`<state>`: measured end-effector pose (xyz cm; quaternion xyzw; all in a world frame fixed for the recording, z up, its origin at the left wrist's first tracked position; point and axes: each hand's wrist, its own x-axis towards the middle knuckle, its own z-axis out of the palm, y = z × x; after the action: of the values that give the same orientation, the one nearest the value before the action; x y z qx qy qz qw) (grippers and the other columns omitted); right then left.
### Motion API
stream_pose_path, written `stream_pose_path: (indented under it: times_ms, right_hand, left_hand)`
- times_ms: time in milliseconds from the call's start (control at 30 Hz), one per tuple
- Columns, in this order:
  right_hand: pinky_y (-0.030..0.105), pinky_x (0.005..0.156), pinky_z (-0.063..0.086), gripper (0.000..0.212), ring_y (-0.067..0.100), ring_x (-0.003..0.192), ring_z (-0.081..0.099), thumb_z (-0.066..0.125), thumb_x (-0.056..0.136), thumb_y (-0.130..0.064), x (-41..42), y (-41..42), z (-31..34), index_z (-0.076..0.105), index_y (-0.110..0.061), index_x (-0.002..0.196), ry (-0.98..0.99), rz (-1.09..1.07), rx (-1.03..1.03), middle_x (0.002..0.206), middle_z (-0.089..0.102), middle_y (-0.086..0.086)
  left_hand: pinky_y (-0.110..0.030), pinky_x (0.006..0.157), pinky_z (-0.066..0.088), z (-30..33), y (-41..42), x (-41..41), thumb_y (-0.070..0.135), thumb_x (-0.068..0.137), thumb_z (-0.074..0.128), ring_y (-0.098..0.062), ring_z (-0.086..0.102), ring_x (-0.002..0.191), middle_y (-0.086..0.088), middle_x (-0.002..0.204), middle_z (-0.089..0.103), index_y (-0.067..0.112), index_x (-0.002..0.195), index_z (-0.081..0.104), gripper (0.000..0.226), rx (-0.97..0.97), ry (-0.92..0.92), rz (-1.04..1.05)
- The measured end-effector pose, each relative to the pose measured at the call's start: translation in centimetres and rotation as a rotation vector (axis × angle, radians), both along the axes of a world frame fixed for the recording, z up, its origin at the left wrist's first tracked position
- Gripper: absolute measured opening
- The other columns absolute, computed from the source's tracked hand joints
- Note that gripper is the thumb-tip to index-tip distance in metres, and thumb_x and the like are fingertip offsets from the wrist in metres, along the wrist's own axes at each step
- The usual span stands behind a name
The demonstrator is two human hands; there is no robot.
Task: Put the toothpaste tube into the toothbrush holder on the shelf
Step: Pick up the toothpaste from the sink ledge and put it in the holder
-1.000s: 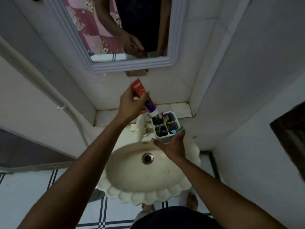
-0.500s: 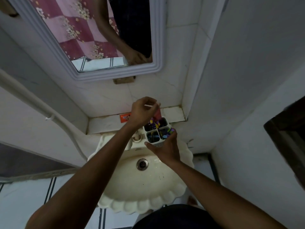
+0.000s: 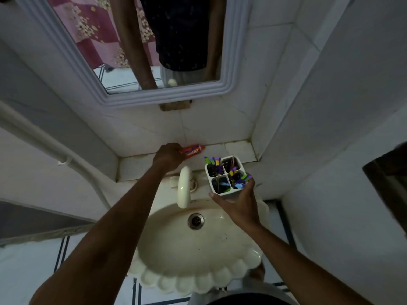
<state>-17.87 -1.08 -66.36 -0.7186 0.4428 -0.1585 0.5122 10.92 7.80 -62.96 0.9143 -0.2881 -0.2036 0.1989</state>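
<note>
While your left hand (image 3: 168, 158) rests on the near end of the red plastic toothpaste tube (image 3: 193, 150), note that the tube lies flat on the white tiled shelf (image 3: 239, 148) against the back wall, with its long axis running left to right along the shelf. The fingers are curled over the tube's left end, so the hand appears closed on it; whether the tube is lifted clear of the tiles cannot be told from this view. The free end of the tube points right, toward the corner.

Your right hand (image 3: 239, 202) holds the white square four-compartment plastic toothbrush holder (image 3: 225, 178) from below and from its near side, palm cupped around the base. The holder sits to the right of the tube and nearer to you, above the rear rim of the cream scalloped ceramic basin (image 3: 191, 282), beside the cream tap (image 3: 184, 187). Purple and yellow toothbrushes (image 3: 212, 161) stand in three of its compartments; the front-left compartment looks the least crowded.

The left hand is the nearer one to the tube. The coming move likely requires turning the tube from horizontal to upright and carrying it right and toward you to reach an open compartment.
</note>
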Motion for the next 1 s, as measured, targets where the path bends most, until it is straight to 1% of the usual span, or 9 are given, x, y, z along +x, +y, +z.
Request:
stream_pose_path:
  times_ms: [100, 167, 233, 333, 467, 600, 767, 900, 1000]
  right_hand:
    - [0.045, 0.11, 0.059, 0.124, 0.016, 0.133, 0.065, 0.103, 0.055, -0.074, 0.2, 0.2, -0.2, 0.032, -0.036, 0.15, 0.014, -0.019, -0.004, 0.146, 0.063, -0.011]
    - [0.046, 0.111, 0.058, 0.125, 0.016, 0.134, 0.065, 0.102, 0.054, -0.076, 0.3, 0.5, -0.3, 0.031, -0.038, 0.15, 0.02, -0.028, -0.013, 0.148, 0.063, -0.011]
    - [0.046, 0.11, 0.059, 0.125, 0.016, 0.134, 0.065, 0.102, 0.054, -0.077, 0.5, 0.7, -0.4, 0.031, -0.04, 0.15, 0.014, -0.036, -0.016, 0.148, 0.063, -0.012]
    - [0.043, 0.11, 0.059, 0.123, 0.015, 0.134, 0.065, 0.103, 0.056, -0.074, 0.7, 0.9, -0.5, 0.03, -0.04, 0.149, 0.013, -0.037, -0.014, 0.148, 0.063, -0.011]
    - [0.041, 0.11, 0.059, 0.121, 0.015, 0.134, 0.065, 0.103, 0.058, -0.071, 0.6, 1.0, -0.6, 0.03, -0.04, 0.149, 0.011, -0.033, -0.007, 0.148, 0.062, -0.012]
    - [0.042, 0.109, 0.059, 0.12, 0.014, 0.133, 0.064, 0.102, 0.057, -0.074, 0.6, 0.9, -0.6, 0.03, -0.041, 0.147, 0.001, -0.027, -0.001, 0.147, 0.062, -0.013]
    - [0.046, 0.11, 0.059, 0.13, 0.018, 0.135, 0.064, 0.1, 0.053, -0.08, 0.6, 0.6, -0.7, 0.026, -0.04, 0.153, 0.0, -0.018, 0.011, 0.15, 0.059, -0.008]
    - [0.042, 0.112, 0.057, 0.138, 0.021, 0.138, 0.06, 0.101, 0.053, -0.078, 0.7, 0.7, -0.9, 0.02, -0.037, 0.158, 0.008, -0.005, 0.033, 0.154, 0.054, -0.002]
    - [0.032, 0.108, 0.054, 0.141, 0.022, 0.138, 0.059, 0.105, 0.053, -0.07, 0.7, 0.6, -1.1, 0.018, -0.033, 0.158, 0.002, 0.018, 0.044, 0.155, 0.052, 0.003]
  left_hand:
    - [-0.038, 0.085, 0.058, -1.6, -0.7, 1.3, 0.057, 0.085, 0.075, -0.029, 0.07, 0.101, -0.006, 0.116, 0.074, 0.028, 0.123, 0.069, 0.049, 0.154, -0.13, -0.122]
    - [-0.038, 0.085, 0.054, -2.7, -1.1, 1.6, 0.057, 0.083, 0.076, -0.032, 0.07, 0.109, -0.008, 0.122, 0.071, 0.027, 0.133, 0.064, 0.059, 0.231, -0.264, -0.229]
    - [-0.038, 0.08, 0.052, -2.9, -1.3, 1.2, 0.051, 0.086, 0.074, -0.034, 0.071, 0.106, -0.009, 0.121, 0.069, 0.023, 0.136, 0.064, 0.059, 0.285, -0.401, -0.335]
    - [-0.038, 0.067, 0.045, -3.1, -2.2, 1.1, 0.026, 0.085, 0.072, -0.039, 0.072, 0.089, -0.014, 0.108, 0.07, 0.014, 0.122, 0.072, 0.039, 0.287, -0.573, -0.412]
    - [-0.04, 0.064, 0.054, -4.5, -1.7, 1.3, 0.013, 0.078, 0.079, -0.036, 0.071, 0.079, -0.013, 0.092, 0.072, 0.012, 0.096, 0.08, 0.018, 0.376, -0.712, -0.422]
    - [-0.043, 0.071, 0.056, -2.7, -1.7, 1.8, 0.011, 0.088, 0.067, -0.038, 0.074, 0.084, -0.014, 0.09, 0.075, 0.012, 0.09, 0.079, 0.013, 0.214, -0.669, -0.312]
    - [-0.039, 0.074, 0.056, 5.1, -1.2, -0.6, 0.028, 0.102, 0.057, -0.034, 0.075, 0.088, -0.006, 0.103, 0.08, 0.022, 0.109, 0.077, 0.022, -0.078, -0.585, -0.221]
    - [-0.035, 0.075, 0.058, 12.4, 0.9, -4.1, 0.038, 0.098, 0.071, -0.022, 0.076, 0.086, 0.001, 0.1, 0.082, 0.026, 0.116, 0.077, 0.024, -0.327, -0.478, -0.173]
    - [-0.034, 0.076, 0.058, 15.6, 1.9, -7.9, 0.031, 0.095, 0.077, -0.016, 0.071, 0.079, 0.003, 0.095, 0.078, 0.023, 0.119, 0.075, 0.026, -0.42, -0.359, -0.225]
